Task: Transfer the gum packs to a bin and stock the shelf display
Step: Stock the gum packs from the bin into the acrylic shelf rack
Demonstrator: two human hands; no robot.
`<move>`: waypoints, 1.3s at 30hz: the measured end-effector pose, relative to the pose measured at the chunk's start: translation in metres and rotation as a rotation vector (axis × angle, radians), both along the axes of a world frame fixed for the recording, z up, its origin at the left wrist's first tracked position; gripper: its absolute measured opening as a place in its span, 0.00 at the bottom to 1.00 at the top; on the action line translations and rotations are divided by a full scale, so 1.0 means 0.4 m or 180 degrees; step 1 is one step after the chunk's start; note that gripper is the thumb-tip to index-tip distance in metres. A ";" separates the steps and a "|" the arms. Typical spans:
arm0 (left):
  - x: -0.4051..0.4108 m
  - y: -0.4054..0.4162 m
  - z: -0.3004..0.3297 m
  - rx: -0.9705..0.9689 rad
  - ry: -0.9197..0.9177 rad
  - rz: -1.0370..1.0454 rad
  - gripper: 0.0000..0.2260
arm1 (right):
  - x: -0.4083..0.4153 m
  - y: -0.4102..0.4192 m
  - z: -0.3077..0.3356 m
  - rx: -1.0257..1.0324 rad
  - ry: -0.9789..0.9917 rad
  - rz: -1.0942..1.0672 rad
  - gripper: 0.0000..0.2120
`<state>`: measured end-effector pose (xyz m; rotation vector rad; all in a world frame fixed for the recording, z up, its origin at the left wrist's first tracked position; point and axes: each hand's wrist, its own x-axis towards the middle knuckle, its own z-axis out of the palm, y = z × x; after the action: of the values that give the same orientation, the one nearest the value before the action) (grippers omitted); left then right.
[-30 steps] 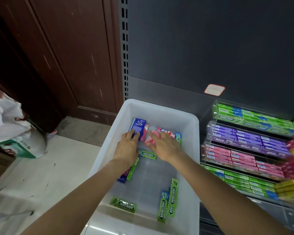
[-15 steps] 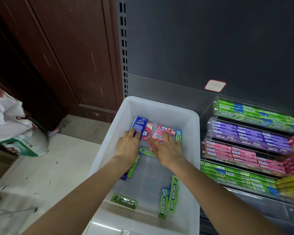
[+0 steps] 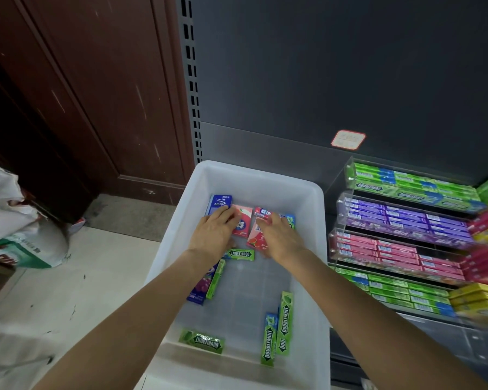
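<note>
A white plastic bin (image 3: 310,209) sits in front of the shelf, with several gum packs scattered inside. My left hand (image 3: 213,233) lies flat at the bin's far end, its fingers touching a blue pack (image 3: 219,202) and a pink pack (image 3: 241,223). My right hand (image 3: 281,237) rests over a pink watermelon pack (image 3: 255,239), fingertips on a red pack (image 3: 262,213); a blue-green pack (image 3: 290,219) peeks out beside it. Green Doublemint packs (image 3: 283,322) lie nearer me. The clear tiered display (image 3: 338,218) at the right holds rows of green, purple and pink packs.
A dark shelf back panel (image 3: 350,66) rises behind the bin, with a slotted upright (image 3: 190,80) at its left. A brown wooden door (image 3: 82,94) stands left. White and green bags (image 3: 17,237) sit on the pale floor at the left.
Both hands have shifted slightly over the packs at the bin's far end. The pink packs now lie more uncovered between my hands.
</note>
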<state>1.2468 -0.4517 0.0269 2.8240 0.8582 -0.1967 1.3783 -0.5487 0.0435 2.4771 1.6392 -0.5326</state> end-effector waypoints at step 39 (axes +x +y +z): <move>0.296 -0.276 0.380 -0.1755 -0.2242 0.0420 0.13 | 0.238 -0.403 0.397 0.3151 0.1992 -0.2354 0.17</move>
<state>1.3650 -0.5621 0.1790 2.0753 0.6754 0.4796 1.4733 -0.7098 0.2023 4.0481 1.2062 -0.7437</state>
